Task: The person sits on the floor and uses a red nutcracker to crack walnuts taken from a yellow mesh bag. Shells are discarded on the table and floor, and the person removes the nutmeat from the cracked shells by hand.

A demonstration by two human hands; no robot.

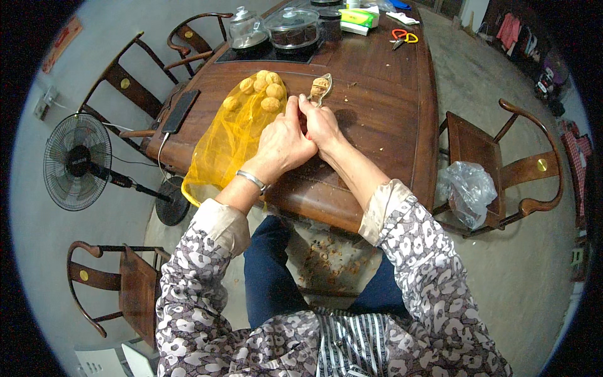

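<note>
one phone [182, 112] and one net bag [232, 143] lie left, one pair of scissors [399, 42] far right, left hand [282, 144] and right hand [322, 127] clamped on one nutcracker [320, 99] around one walnut [320, 83].

The dark wooden counter [389, 119] carries a yellow net [223, 144] with walnuts [271, 104] inside, a black phone [181, 112] near its left edge, a black panel [260, 56] farther back, scissors [411, 38] toward the far right, a green pack [360, 17] beyond, and scattered crumbs [381, 149].
</note>
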